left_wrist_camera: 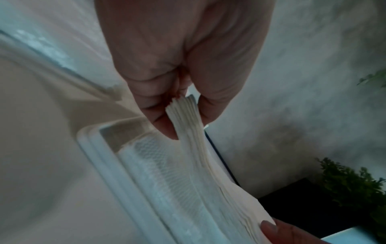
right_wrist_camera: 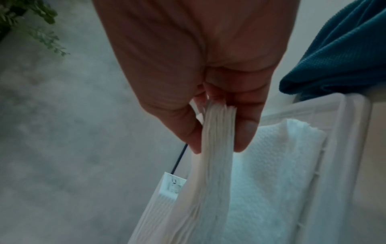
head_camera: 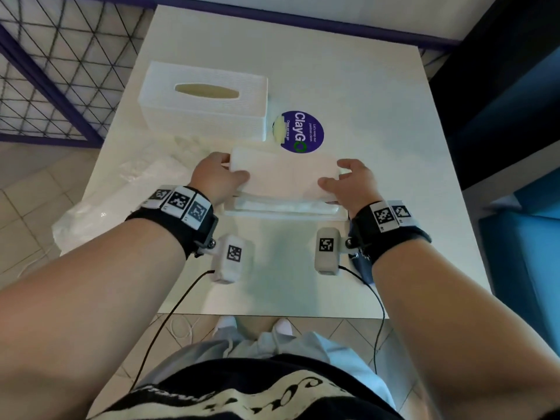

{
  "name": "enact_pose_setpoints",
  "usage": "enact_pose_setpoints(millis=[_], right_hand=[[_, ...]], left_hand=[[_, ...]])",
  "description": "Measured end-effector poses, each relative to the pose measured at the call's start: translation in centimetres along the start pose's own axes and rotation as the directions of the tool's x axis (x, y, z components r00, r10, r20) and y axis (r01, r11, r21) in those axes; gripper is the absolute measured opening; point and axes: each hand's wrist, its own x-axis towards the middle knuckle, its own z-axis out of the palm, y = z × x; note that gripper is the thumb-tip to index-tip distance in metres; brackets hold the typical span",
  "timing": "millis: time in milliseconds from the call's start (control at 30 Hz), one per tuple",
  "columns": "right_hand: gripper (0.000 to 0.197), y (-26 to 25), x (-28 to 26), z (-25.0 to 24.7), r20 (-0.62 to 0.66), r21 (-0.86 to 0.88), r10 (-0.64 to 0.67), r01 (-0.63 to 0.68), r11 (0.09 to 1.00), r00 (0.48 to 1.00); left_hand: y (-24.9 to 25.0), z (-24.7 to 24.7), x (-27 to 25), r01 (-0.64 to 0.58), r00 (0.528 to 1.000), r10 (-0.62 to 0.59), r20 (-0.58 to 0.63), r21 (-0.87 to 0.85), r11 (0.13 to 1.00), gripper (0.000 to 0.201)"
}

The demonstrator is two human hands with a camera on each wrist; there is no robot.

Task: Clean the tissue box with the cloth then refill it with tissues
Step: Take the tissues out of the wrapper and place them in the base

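White tissues pinched by hands.

White textured tissue box, white tissues, purple round sticker, teal cloth

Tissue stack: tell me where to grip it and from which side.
Grip the tissue stack at its two short ends, one hand from each side, thumb on top and fingers beneath. It is long, flat and floppy, so end pinches keep the sheets together. The left hand and right hand already pinch it this way above the tray.
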Motion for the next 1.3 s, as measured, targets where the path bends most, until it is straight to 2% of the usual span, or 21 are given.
enact_pose_setpoints(millis=[167, 267, 367, 467, 533, 600, 667, 700, 767, 800, 867, 967, 1067, 1133, 1233, 1300], right_hand=[[0.06, 0.8, 0.7, 0.0, -0.012, -0.173, 0.016, -0.017, 0.985, 1.0], [0.065, 0.9, 0.6, 0.2, -0.036, -0.292, 0.036, -0.045, 0.955, 0.999], [0.07, -0.1, 0.3, 0.9, -0.069, -0.396, -0.018, -0.011, 0.918, 0.997], [0.059, -3.0, -0.4, 2.5, -0.052, -0.429, -0.178, 0.139, 0.892, 0.983], [0.05, -5.4, -1.0, 4.6, 0.039, -0.404, -0.281, 0.272, 0.873, 0.959], [0.043, -7.6, -1.8, 7.6, 0.149, -0.361, -0.35, 0.381, 0.851, 0.925], [0.038, -9.9, -2.9, 10.6, 0.253, -0.328, -0.421, 0.487, 0.81, 0.871], [0.037, -10.8, -3.3, 12.1, 0.312, -0.324, -0.449, 0.538, 0.778, 0.838], [0.038, -12.5, -4.0, 15.0, 0.432, -0.348, -0.467, 0.62, 0.703, 0.771], [0.039, -13.3, -4.3, 16.3, 0.471, -0.368, -0.463, 0.645, 0.67, 0.751], [0.04, -14.1, -4.1, 19.0, 0.541, -0.43, -0.388, 0.642, 0.634, 0.746], [0.042, -13.1, -3.0, 22.7, 0.631, -0.567, -0.189, 0.613, 0.55, 0.753], [0.053, -10.3, 0.6, 26.1, 0.602, -0.686, -0.067, 0.558, 0.467, 0.796], [0.047, -10.1, 1.1, 26.3, 0.601, -0.704, -0.019, 0.54, 0.461, 0.799], [0.049, -12.3, -2.7, 23.9, 0.582, -0.676, -0.008, 0.489, 0.551, 0.813], [0.052, -12.5, -3.2, 23.1, 0.583, -0.668, 0.08, 0.421, 0.614, 0.809]], left_hand=[[-0.8, 0.8, 0.1, -0.011, 1.0, 0.008, 0.019, 0.122, 0.992, 0.052], [-0.8, 0.9, -0.1, -0.063, 0.998, 0.064, 0.002, 0.215, 0.974, 0.06], [-0.7, 0.6, -0.4, -0.125, 0.992, 0.128, 0.01, 0.306, 0.944, 0.072], [0.0, -0.5, -1.5, -0.243, 0.965, 0.262, -0.021, 0.312, 0.918, 0.062], [0.1, -2.2, -2.6, -0.32, 0.925, 0.36, -0.124, 0.261, 0.911, 0.046], [-0.6, -4.5, -3.4, -0.362, 0.872, 0.428, -0.238, 0.275, 0.891, 0.041], [-1.9, -6.7, -3.9, -0.318, 0.852, 0.439, -0.285, 0.386, 0.866, 0.061], [-2.8, -7.7, -4.0, -0.235, 0.873, 0.399, -0.281, 0.474, 0.849, 0.08], [-4.5, -9.2, -4.0, -0.028, 0.944, 0.233, -0.233, 0.647, 0.762, 0.12], [-5.3, -9.8, -3.8, 0.048, 0.97, 0.136, -0.202, 0.707, 0.705, 0.133], [-7.0, -10.6, -3.3, 0.137, 0.987, -0.023, -0.159, 0.762, 0.633, 0.144], [-8.9, -10.9, -3.1, 0.174, 0.984, -0.142, -0.109, 0.772, 0.612, 0.146], [-10.3, -10.6, -3.5, 0.136, 0.991, -0.093, -0.099, 0.765, 0.63, 0.14], [-10.9, -10.5, -3.7, 0.103, 0.994, -0.04, -0.101, 0.747, 0.657, 0.137], [-11.3, -10.6, -3.9, 0.044, 0.995, 0.039, -0.096, 0.729, 0.683, 0.134], [-11.6, -10.6, -4.0, 0.013, 0.994, 0.074, -0.086, 0.732, 0.681, 0.132]])
